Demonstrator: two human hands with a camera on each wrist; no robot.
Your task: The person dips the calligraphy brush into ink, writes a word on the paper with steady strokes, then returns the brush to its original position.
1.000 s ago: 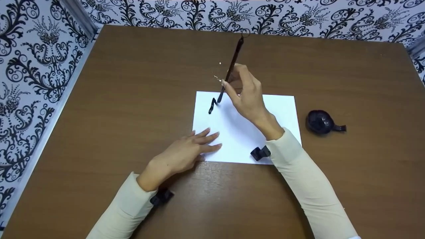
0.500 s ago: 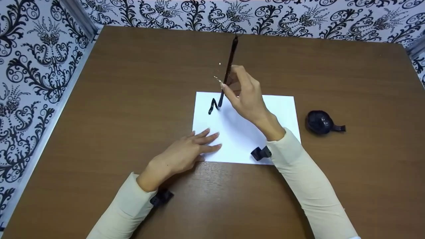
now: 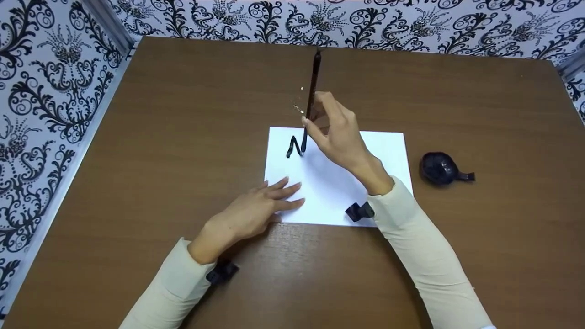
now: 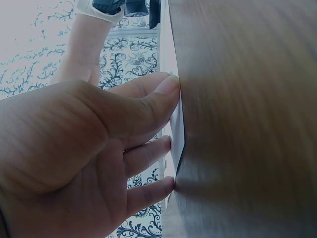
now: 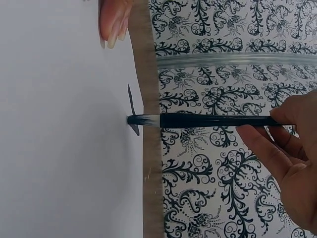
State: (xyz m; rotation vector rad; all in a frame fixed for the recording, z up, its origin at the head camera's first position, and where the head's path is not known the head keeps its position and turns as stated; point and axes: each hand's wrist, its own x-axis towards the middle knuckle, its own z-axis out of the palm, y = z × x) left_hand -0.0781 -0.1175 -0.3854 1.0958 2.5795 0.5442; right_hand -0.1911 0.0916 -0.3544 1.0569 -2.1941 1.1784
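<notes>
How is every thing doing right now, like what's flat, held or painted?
White rectangular paper sheet: flat, marked
Black zigzag stroke: on the paper, wetness unclear
Slim dark-handled paintbrush: pinched by right hand, dark-tipped, touching paper
Small round dark dish: resting on brown wooden table, contents unclear
Left hand: fingers spread, on paper

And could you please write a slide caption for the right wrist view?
The right hand holds a brush, its tip on white paper with dark strokes.
</notes>
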